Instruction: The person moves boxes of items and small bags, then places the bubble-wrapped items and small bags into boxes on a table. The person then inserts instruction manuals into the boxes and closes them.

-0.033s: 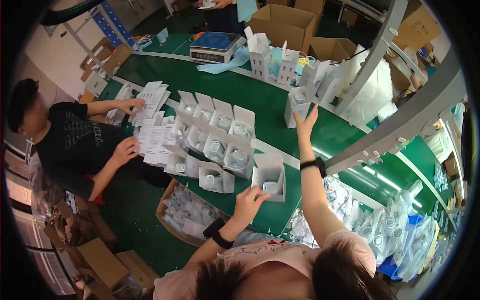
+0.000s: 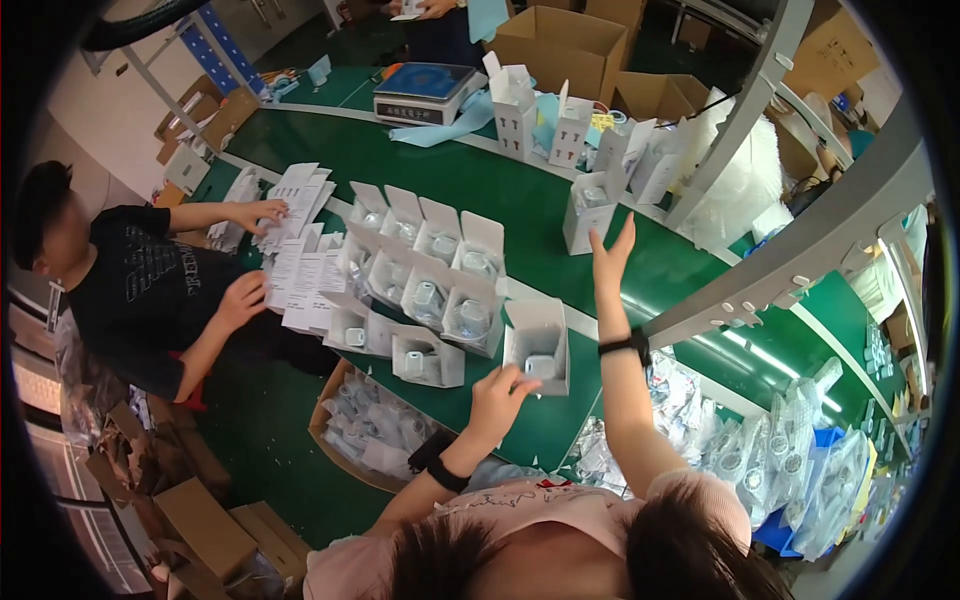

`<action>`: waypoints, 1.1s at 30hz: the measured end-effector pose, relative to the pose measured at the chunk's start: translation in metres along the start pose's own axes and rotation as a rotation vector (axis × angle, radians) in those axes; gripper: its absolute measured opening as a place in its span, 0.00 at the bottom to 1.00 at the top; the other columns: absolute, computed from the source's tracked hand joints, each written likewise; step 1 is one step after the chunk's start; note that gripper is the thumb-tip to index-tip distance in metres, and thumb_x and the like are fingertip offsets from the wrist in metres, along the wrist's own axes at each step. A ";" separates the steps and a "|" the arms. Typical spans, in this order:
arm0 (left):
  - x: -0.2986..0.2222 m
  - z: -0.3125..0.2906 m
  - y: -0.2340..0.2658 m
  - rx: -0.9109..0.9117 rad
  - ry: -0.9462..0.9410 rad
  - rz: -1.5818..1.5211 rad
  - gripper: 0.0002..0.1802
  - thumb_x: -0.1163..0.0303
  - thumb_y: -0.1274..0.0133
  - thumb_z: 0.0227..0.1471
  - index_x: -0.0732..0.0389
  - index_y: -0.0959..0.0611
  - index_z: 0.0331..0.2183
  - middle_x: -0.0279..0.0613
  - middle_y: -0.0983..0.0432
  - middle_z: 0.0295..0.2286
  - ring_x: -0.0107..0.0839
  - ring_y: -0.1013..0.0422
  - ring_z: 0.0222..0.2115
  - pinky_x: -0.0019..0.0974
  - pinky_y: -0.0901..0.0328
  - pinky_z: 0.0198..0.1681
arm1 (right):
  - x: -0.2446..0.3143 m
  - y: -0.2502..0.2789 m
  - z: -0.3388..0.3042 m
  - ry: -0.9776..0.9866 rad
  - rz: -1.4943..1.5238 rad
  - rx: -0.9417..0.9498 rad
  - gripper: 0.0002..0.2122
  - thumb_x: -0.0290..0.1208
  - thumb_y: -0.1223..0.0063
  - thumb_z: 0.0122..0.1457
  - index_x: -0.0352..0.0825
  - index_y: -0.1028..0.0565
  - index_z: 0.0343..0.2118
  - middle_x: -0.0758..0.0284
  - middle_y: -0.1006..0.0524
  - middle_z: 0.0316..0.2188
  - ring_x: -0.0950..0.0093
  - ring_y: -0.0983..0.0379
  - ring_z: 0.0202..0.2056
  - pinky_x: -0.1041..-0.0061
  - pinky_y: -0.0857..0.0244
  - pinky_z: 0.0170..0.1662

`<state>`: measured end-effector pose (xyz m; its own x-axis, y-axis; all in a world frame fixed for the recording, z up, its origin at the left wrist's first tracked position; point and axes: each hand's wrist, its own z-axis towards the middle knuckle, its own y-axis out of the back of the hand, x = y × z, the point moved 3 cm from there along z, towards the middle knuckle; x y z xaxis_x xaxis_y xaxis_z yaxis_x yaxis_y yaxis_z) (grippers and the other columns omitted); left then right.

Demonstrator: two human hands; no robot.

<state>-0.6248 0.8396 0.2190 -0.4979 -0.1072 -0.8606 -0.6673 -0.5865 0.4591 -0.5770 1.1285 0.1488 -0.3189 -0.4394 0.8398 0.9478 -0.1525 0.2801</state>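
My left hand (image 2: 497, 403) is at the near left corner of an open white box (image 2: 556, 335), its fingers closed in a pinch on the edge. Inside that box lies a pale device in clear plastic (image 2: 541, 367). Farther right, my right hand (image 2: 613, 258) is open, thumb and fingers spread. It is just in front of another white box (image 2: 590, 225) with a raised lid and a bagged item in its mouth; contact is hard to tell. To the left stand several open white boxes (image 2: 430, 370) in rows, each with a plastic-wrapped device.
A person (image 2: 130, 275) at the left handles printed leaflets (image 2: 303, 270). A scale (image 2: 425, 92) and tall white boxes (image 2: 514, 110) stand along the far side. A grey metal post (image 2: 790, 235) rises at the right. Bagged parts fill a carton (image 2: 375, 420) below the table and lie at the right (image 2: 770, 450).
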 end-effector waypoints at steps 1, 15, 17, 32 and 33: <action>0.004 0.009 -0.007 -0.011 0.012 0.001 0.12 0.74 0.41 0.33 0.65 0.30 0.18 0.46 0.31 0.17 0.37 0.31 0.18 0.33 0.39 0.19 | 0.025 0.016 -0.022 -0.019 0.092 0.054 0.29 0.28 0.50 0.48 0.35 0.47 0.53 0.57 0.45 0.52 0.63 0.48 0.53 0.67 0.51 0.52; 0.001 0.134 -0.140 -0.099 -0.228 0.051 0.28 0.80 0.48 0.37 0.58 0.34 0.44 0.58 0.41 0.44 0.49 0.36 0.40 0.36 0.37 0.35 | 0.028 0.180 -0.129 -0.022 0.087 0.236 0.12 0.16 0.60 0.50 0.32 0.34 0.39 0.65 0.32 0.35 0.77 0.35 0.36 0.82 0.41 0.37; 0.014 0.119 -0.141 -0.053 -0.233 0.108 0.35 0.81 0.49 0.37 0.55 0.41 0.49 0.56 0.50 0.49 0.51 0.41 0.44 0.37 0.39 0.40 | 0.012 0.211 -0.108 0.038 -0.008 0.083 0.11 0.15 0.61 0.50 0.31 0.34 0.37 0.65 0.31 0.31 0.77 0.36 0.30 0.82 0.41 0.34; 0.053 -0.033 -0.135 0.305 0.224 -0.013 0.33 0.82 0.49 0.37 0.58 0.39 0.48 0.46 0.47 0.48 0.37 0.36 0.41 0.33 0.36 0.36 | -0.216 0.199 0.090 -0.441 -0.872 0.333 0.29 0.42 0.41 0.36 0.48 0.35 0.47 0.47 0.43 0.47 0.49 0.43 0.46 0.58 0.43 0.45; 0.047 -0.037 -0.138 0.321 0.216 -0.032 0.31 0.81 0.49 0.37 0.58 0.38 0.47 0.46 0.45 0.47 0.36 0.35 0.40 0.32 0.36 0.36 | -0.210 0.192 0.085 -0.513 -0.875 0.371 0.29 0.43 0.41 0.35 0.49 0.34 0.46 0.47 0.43 0.47 0.49 0.43 0.46 0.57 0.41 0.44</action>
<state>-0.5353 0.8860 0.1068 -0.3689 -0.2796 -0.8864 -0.8369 -0.3149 0.4477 -0.3277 1.2672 0.0655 -0.9278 0.1285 0.3502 0.3619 0.0821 0.9286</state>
